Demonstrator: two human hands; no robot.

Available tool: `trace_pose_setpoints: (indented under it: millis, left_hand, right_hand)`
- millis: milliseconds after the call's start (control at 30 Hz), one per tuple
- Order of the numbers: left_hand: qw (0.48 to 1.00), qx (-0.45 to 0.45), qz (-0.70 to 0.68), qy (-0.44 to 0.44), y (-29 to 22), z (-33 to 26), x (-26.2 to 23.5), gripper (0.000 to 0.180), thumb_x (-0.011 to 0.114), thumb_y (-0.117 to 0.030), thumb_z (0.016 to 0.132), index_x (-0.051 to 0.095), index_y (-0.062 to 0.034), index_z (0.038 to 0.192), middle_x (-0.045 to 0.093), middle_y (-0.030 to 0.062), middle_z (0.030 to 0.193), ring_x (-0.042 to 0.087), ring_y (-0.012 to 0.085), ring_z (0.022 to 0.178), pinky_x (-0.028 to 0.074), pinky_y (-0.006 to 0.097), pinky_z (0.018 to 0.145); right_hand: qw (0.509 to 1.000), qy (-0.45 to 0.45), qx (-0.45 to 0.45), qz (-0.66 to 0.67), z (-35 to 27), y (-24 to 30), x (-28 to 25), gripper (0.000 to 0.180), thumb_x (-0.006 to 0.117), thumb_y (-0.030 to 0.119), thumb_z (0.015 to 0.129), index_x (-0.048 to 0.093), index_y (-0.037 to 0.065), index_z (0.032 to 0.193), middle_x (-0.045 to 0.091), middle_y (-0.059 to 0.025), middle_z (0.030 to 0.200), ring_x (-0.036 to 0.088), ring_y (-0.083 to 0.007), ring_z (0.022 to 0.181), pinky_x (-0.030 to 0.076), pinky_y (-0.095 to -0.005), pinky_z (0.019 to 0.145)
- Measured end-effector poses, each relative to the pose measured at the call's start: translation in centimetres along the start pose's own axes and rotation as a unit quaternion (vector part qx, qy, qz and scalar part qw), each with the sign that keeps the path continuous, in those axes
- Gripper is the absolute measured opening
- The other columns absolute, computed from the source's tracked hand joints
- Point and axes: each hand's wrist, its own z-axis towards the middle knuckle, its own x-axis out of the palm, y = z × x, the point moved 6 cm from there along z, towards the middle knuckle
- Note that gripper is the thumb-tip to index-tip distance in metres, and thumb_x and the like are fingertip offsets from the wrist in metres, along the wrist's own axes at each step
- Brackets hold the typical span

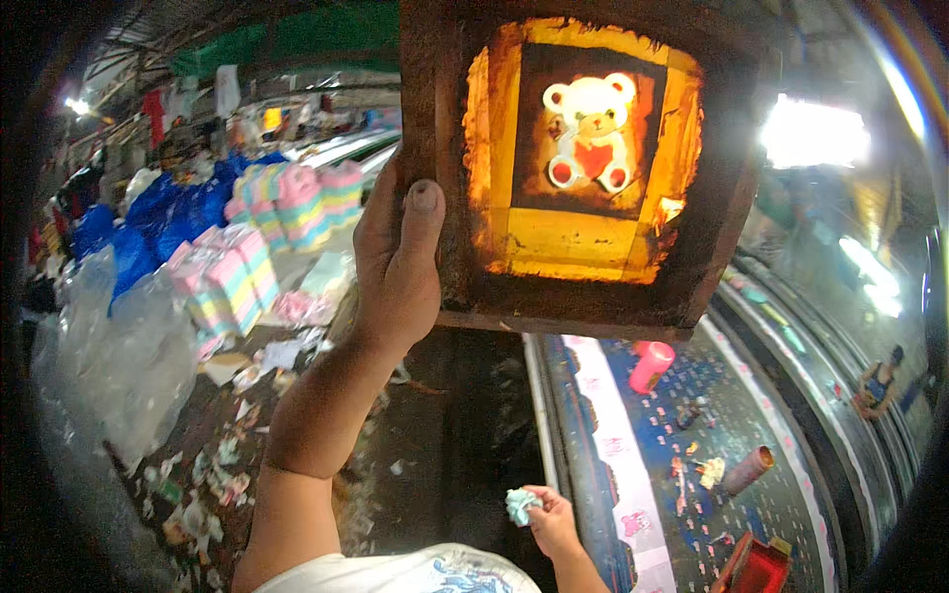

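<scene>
My left hand [400,247] is raised and grips the left side of a dark wooden screen-printing frame [573,314], its thumb lying on the near face. Light shines through the frame's amber mesh, which carries a teddy bear figure [598,133] with a red heart. Lower down, my right hand [556,524] pinches a crumpled pale blue-white wad [522,507], cloth or paper; I cannot tell which. The wad is well apart from the frame. The left hand's fingers behind the frame are hidden.
At right runs a long printing table [712,445] with a white printed strip [618,445], a pink container [650,366], a brownish cylinder [751,469] and a red tray [756,568]. Pastel fabric bundles [222,272], plastic bags [119,346] and scraps [198,494] lie left. A person [878,383] is far right.
</scene>
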Motion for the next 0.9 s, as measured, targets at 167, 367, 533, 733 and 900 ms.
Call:
trace_pose_setpoints:
  millis: [167,367,533,733,900]
  left_hand:
    - [0.985,0.017,-0.172,0.026,-1.3,1.8,7.3,0.054,0.053,-0.035,0.117,0.051,-0.0003,0.158,0.067,0.0106,0.142,0.06,0.0164,0.128,0.045,0.035,0.114]
    - [0.936,-0.046,-0.331,0.112,0.3,-1.6,14.3,0.059,0.053,-0.028,0.118,0.039,0.0031,0.166,0.063,0.0137,0.151,0.059,0.0171,0.136,0.044,0.034,0.118]
    - [0.926,-0.028,-0.342,0.159,0.3,-3.9,18.9,0.06,0.053,-0.026,0.118,0.038,0.0078,0.165,0.062,0.0163,0.152,0.059,0.0182,0.137,0.045,0.034,0.118]
    - [0.885,-0.067,-0.439,0.142,0.2,-4.3,22.1,0.059,0.055,-0.025,0.117,0.04,0.0081,0.164,0.063,0.0159,0.15,0.061,0.0182,0.135,0.046,0.034,0.117]
    - [0.877,-0.078,-0.456,0.132,1.0,-3.9,22.9,0.057,0.055,-0.023,0.117,0.04,0.0061,0.165,0.063,0.0149,0.15,0.061,0.0178,0.134,0.045,0.033,0.117]
  right_hand:
    - [0.991,-0.05,-0.078,-0.093,-3.0,3.0,-2.5,0.042,0.06,-0.015,0.092,0.074,-0.006,0.131,0.079,-0.0128,0.118,0.076,-0.0165,0.102,0.062,-0.0303,0.091]
    - [0.976,-0.161,-0.121,-0.081,-8.9,4.3,-6.2,0.042,0.063,-0.01,0.095,0.069,-0.007,0.136,0.079,-0.0123,0.117,0.075,-0.0157,0.1,0.061,-0.0299,0.092]
    - [0.952,-0.26,-0.153,-0.052,-14.9,5.4,-10.3,0.034,0.067,-0.006,0.096,0.069,-0.006,0.13,0.079,-0.0135,0.113,0.076,-0.0182,0.1,0.061,-0.0317,0.092]
    - [0.927,-0.321,-0.19,-0.042,-19.9,4.2,-12.8,0.027,0.066,-0.003,0.1,0.073,-0.007,0.127,0.08,-0.0145,0.111,0.077,-0.0185,0.096,0.062,-0.0323,0.09]
    - [0.923,-0.344,-0.164,-0.054,-20.6,3.2,-12.9,0.027,0.066,-0.002,0.102,0.073,-0.007,0.127,0.08,-0.0124,0.11,0.077,-0.0179,0.095,0.062,-0.0315,0.089]
